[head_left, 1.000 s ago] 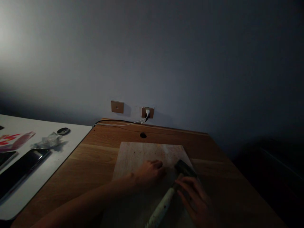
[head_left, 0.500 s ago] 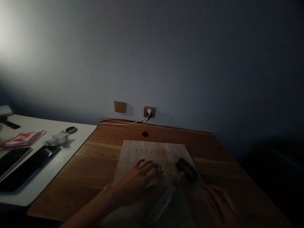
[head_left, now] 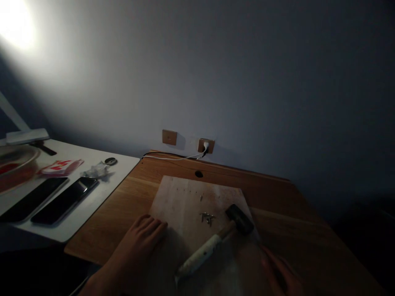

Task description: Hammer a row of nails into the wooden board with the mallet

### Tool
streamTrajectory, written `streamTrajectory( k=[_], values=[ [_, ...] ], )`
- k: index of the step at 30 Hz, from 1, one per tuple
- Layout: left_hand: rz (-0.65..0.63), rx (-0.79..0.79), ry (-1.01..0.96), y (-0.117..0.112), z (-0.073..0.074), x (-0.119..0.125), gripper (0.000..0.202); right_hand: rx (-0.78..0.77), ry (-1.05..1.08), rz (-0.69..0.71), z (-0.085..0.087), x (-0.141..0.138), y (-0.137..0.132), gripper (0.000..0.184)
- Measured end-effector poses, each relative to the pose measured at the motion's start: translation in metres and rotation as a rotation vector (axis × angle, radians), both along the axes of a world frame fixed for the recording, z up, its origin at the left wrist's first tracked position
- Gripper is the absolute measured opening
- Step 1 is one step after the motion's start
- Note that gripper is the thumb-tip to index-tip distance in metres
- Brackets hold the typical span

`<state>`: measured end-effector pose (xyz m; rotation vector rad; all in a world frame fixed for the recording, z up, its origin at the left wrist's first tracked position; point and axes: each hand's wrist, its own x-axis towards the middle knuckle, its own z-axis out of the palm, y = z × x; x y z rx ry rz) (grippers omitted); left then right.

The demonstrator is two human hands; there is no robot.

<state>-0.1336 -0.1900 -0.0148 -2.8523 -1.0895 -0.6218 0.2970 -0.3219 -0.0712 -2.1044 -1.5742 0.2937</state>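
My left hand [head_left: 144, 236] rests at the left edge of a pale wooden board [head_left: 175, 209], fingers extended and holding nothing. On the board lies a mallet [head_left: 239, 220] with a dark head and a handle wrapped in pale material, slanting toward me; neither hand touches it. Behind it is a small pile of metal screws or nails [head_left: 207, 218]. One single screw or nail [head_left: 201, 197] is near a row of small dots along the board's far side; I cannot tell whether it stands. My right hand [head_left: 280, 271], dim and blurred, is by the board's right edge, fingers extended.
The board lies on a wooden table [head_left: 123, 213] against a wall with plugged-in cords [head_left: 185, 158]. On the white table [head_left: 69, 230] at left are two phones [head_left: 64, 200], a crumpled clear bag [head_left: 95, 169], a red-and-white packet [head_left: 61, 166] and a clear bowl [head_left: 18, 168].
My left hand has drawn back from the pile to the board's left edge, uncovering the pile and the single screw or nail. The view has swung slightly left. The mallet still lies on the board.
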Motion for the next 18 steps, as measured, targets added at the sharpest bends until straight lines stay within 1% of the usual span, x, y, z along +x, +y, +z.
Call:
streamTrajectory(
  k=[4,8,11,13,15,16,18],
  values=[
    [0.162,0.028,0.034,0.016,0.001,-0.035,0.027,0.047,0.033,0.119,0.0,-0.043,0.021,0.049],
    [0.289,-0.024,0.111,0.028,0.005,-0.074,0.028,0.112,0.068,0.26,0.007,-0.091,0.041,0.042],
    [0.472,-0.033,0.109,0.033,0.005,-0.099,0.03,0.134,0.08,0.355,0.014,-0.119,0.053,0.039],
    [0.579,-0.038,0.106,0.036,0.002,-0.114,0.036,0.136,0.07,0.403,0.017,-0.133,0.06,0.039],
    [0.643,-0.056,0.102,0.039,-0.002,-0.126,0.041,0.134,0.056,0.424,0.019,-0.142,0.065,0.039],
    [0.656,-0.06,0.101,0.041,-0.005,-0.132,0.043,0.132,0.051,0.428,0.02,-0.145,0.067,0.039],
    [0.64,-0.066,0.123,0.045,-0.009,-0.139,0.043,0.136,0.048,0.421,0.023,-0.149,0.07,0.04]
  ],
)
